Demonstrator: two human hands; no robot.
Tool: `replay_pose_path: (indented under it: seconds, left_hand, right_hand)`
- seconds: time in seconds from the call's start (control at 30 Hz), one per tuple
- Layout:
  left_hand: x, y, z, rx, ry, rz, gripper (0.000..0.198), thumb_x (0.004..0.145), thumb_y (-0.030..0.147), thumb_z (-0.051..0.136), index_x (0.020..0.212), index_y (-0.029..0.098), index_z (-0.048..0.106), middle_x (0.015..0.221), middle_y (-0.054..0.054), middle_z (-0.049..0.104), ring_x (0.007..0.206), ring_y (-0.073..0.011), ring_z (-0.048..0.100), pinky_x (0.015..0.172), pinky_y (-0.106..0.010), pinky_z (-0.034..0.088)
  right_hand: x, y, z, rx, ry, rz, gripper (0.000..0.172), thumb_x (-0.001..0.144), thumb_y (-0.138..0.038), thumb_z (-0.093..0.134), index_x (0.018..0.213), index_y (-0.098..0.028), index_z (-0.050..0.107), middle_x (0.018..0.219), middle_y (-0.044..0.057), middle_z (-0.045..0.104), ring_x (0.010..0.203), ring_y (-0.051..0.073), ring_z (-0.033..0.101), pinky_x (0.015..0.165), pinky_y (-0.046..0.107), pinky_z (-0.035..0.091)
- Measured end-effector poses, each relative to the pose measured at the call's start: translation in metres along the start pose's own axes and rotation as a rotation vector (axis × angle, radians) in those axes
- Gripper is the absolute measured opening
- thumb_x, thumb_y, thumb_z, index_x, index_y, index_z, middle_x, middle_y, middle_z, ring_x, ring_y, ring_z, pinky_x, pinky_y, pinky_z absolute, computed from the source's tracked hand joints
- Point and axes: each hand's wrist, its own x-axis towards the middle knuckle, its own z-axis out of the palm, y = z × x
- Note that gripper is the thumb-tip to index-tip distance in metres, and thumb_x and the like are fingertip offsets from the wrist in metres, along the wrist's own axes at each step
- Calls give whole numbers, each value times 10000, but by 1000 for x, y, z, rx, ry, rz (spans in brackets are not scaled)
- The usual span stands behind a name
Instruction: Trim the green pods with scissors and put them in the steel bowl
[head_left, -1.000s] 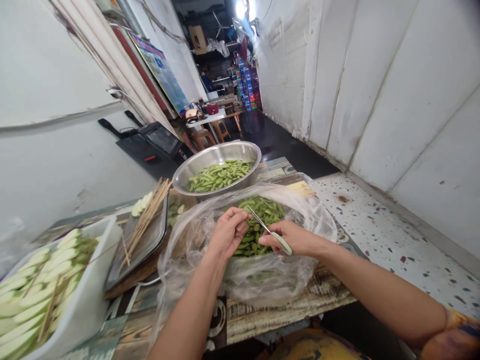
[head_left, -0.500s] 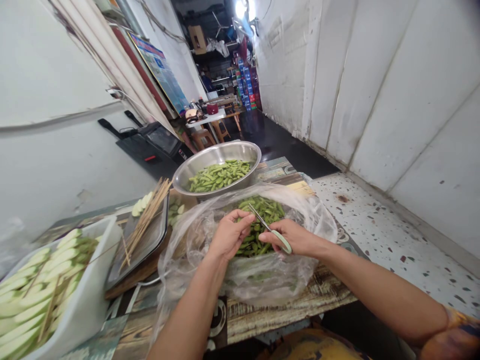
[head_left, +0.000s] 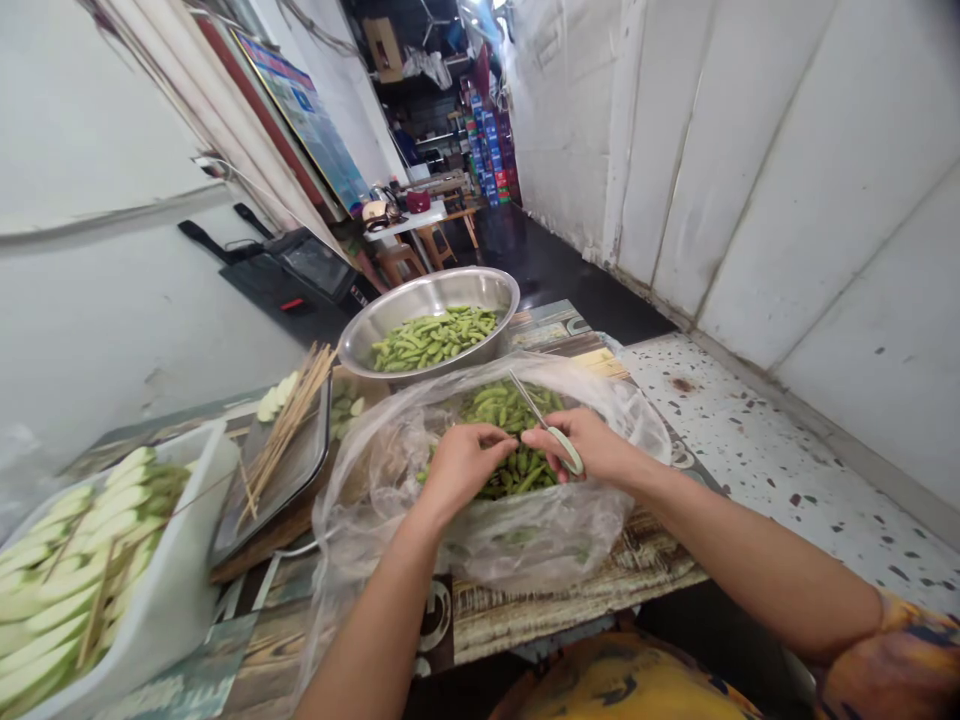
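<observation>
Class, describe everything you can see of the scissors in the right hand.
The scissors have slim steel-looking blades, nearly closed, and a pale green plastic grip. They point forward and left from the right hand, which holds the grip, over green pods in a clear plastic bag. Contact with the pods cannot be told.

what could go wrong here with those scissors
The slim metal scissors with pale green handles in the right hand sit close to the left hand, so a slip might nick its fingers. Their pointed blades are also over the thin clear plastic bag holding green pods; a stray cut could tear the bag and perhaps let pods spill.
</observation>
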Motion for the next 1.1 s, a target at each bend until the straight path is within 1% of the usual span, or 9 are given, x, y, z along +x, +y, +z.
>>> replay_pose_path:
  seconds: [0.13, 0.27, 0.37, 0.47, 0.57, 0.67, 0.77, 0.87, 1.1]
  left_hand:
    - [-8, 3, 9, 365, -2, 65, 185, 665, 367, 650, 588, 202, 685, 515, -27, 571, 494, -145, 455, 509, -257, 227]
    - [-12, 8, 19, 510, 43, 91, 204, 644, 392, 665, 591, 196, 649, 538, -39, 554, 516, -163, 459, 515, -263, 200]
    - [-11, 8, 19, 522, 8, 90, 138, 653, 317, 640, 588, 196, 647, 546, -39, 564, 521, -163, 466, 515, -260, 211]
    - [-9, 5, 10, 358, -62, 72, 90, 629, 227, 616, 554, 192, 651, 515, -17, 563, 491, -133, 449, 498, -244, 235]
    - [-4, 2, -3, 51, -51, 14, 97, 607, 261, 649, 591, 167, 669, 516, -3, 563, 472, -104, 429, 465, -219, 260]
    - [0, 2, -11, -292, 27, -144, 249, 614, 359, 682, 732, 140, 670, 446, 43, 451, 385, -58, 309, 399, -199, 185]
    - [1, 5, -11, -524, 44, -249, 338, 598, 399, 709, 779, 125, 632, 407, 85, 337, 345, -30, 209, 376, -192, 98]
    - [1, 6, -7, -594, 44, -248, 335, 583, 389, 726, 750, 121, 613, 408, 90, 328, 342, -21, 204, 371, -187, 93]
    - [1, 0, -7, -534, -9, -220, 254, 616, 353, 695, 712, 136, 604, 424, 78, 358, 347, -27, 237, 372, -187, 113]
  right_hand:
    - [-1, -2, 1, -26, 0, 9, 432, 711, -552, 612, 573, -157, 502, 402, -41, 485, 323, 70, 436, 313, 181, 270]
    - [-2, -2, 1, -50, -18, -11, 453, 718, -565, 599, 554, -155, 496, 387, -38, 485, 309, 53, 394, 320, 174, 273]
    - [-1, 0, 1, -41, -19, -6, 448, 709, -572, 601, 570, -160, 497, 395, -39, 488, 315, 60, 409, 321, 175, 275]
    - [0, 3, 0, -22, -25, -11, 442, 707, -578, 597, 586, -164, 500, 414, -38, 496, 331, 72, 433, 324, 183, 277]
    - [1, 5, 0, -67, -48, -10, 458, 716, -586, 582, 566, -161, 502, 417, -29, 502, 340, 78, 424, 341, 195, 283]
    - [0, 6, -1, -122, -86, -48, 452, 717, -568, 596, 568, -150, 512, 464, -12, 534, 413, 91, 474, 419, 200, 347]
    - [-2, 6, -1, -149, -153, -54, 424, 706, -552, 619, 632, -140, 549, 530, -4, 558, 474, 105, 505, 463, 206, 369]
    - [-3, 5, 0, -157, -189, -28, 427, 690, -561, 628, 682, -137, 574, 542, -12, 540, 484, 107, 492, 464, 210, 363]
    - [-5, 5, 0, -151, -192, -39, 443, 694, -587, 606, 661, -149, 551, 502, -30, 490, 451, 102, 465, 459, 214, 354]
